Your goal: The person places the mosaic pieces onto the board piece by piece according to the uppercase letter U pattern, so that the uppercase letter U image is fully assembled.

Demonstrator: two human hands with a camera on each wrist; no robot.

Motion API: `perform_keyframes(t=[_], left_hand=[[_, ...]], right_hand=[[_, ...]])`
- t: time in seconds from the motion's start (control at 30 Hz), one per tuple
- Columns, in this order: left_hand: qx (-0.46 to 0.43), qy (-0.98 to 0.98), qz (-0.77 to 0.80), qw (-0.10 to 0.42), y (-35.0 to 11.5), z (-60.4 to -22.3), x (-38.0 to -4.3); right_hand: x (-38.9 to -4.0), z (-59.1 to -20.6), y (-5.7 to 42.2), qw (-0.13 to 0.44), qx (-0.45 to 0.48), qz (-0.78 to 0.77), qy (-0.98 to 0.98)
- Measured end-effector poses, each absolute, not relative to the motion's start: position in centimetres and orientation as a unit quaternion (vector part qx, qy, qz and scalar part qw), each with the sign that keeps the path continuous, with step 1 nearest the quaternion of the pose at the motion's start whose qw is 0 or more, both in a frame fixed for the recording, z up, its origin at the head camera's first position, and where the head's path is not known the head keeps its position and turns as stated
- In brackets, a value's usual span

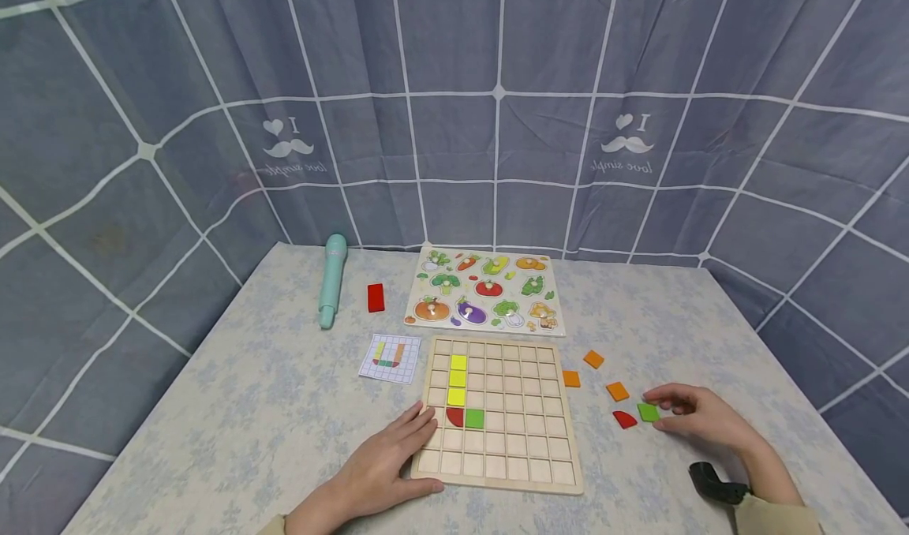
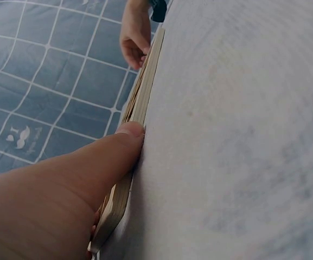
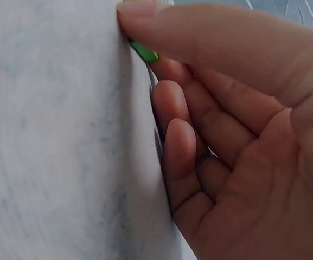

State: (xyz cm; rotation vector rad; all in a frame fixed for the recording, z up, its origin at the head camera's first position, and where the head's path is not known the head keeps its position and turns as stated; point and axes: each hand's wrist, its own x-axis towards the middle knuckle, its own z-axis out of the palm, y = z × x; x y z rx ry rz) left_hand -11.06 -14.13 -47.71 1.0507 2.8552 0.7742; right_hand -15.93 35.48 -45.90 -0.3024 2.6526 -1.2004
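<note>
A wooden grid board (image 1: 518, 444) lies on the table, holding a column of yellow square tiles (image 1: 458, 379), a red quarter-round tile (image 1: 455, 417) and a green square tile (image 1: 475, 418). My left hand (image 1: 379, 460) rests at the board's lower left corner, fingers extended on its left edge. In the left wrist view the thumb (image 2: 110, 154) lies against the board's side (image 2: 140, 103). Right of the board, my right hand (image 1: 699, 417) pinches a loose green square tile (image 1: 648, 413) between thumb and index finger. In the right wrist view, the thumb mostly hides this green tile (image 3: 145, 51).
Beside the right hand lie a red quarter-round tile (image 1: 625, 419) and orange square tiles (image 1: 618, 391). A pattern card (image 1: 390, 358) is left of the board. Farther back are a vegetable puzzle (image 1: 486, 290), a red block (image 1: 375, 297) and a teal microphone-shaped toy (image 1: 331, 282).
</note>
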Motion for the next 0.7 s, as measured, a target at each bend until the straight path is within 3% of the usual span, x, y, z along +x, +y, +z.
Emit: perform_keyframes(t=[0.7], left_hand=[[0.334, 0.91, 0.245, 0.01, -14.2, -47.7, -11.1]], right_hand=[[-16.6, -44.5, 30.6, 0.042, -0.026, -0.365, 0.93]])
